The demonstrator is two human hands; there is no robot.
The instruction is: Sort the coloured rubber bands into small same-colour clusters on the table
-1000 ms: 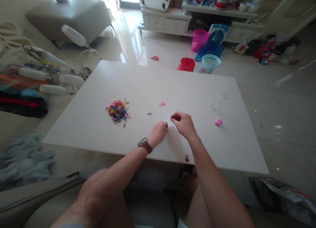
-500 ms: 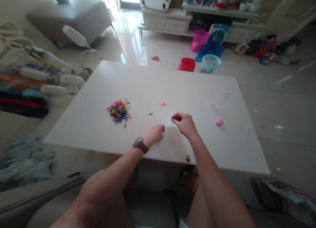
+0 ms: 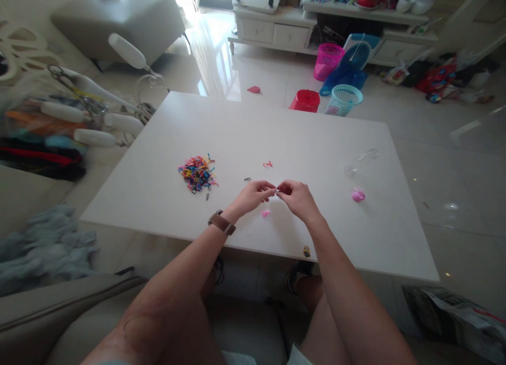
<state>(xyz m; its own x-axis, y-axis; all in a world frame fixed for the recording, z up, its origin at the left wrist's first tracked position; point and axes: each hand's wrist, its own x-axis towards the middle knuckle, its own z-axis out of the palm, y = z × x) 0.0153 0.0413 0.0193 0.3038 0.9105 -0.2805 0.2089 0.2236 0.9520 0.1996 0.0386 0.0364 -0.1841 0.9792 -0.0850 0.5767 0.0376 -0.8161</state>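
My left hand (image 3: 256, 195), with a brown-strapped watch (image 3: 222, 222) on its wrist, meets my right hand (image 3: 294, 195) above the table's middle. Both sets of fingertips are pinched together at a tiny light-coloured thing, too small to name. Just below the hands lies a small pink piece (image 3: 265, 213). Beyond them are a red elastic band (image 3: 268, 165) and a black one (image 3: 247, 179). To the left sits a pile of colourful elastic bands (image 3: 196, 173). A small yellow figure (image 3: 307, 251) lies at the near edge.
On the right of the white table (image 3: 237, 133) are a pink ball-like item (image 3: 358, 195) and a clear plastic piece (image 3: 350, 170). Past the far edge stand a red bin (image 3: 305, 101) and a light-blue basket (image 3: 344, 99). A white lamp (image 3: 127, 51) rises at the left.
My left hand has moved up from the pink piece, which now lies uncovered on the table, and has joined my right hand at the fingertips. The view has shifted slightly.
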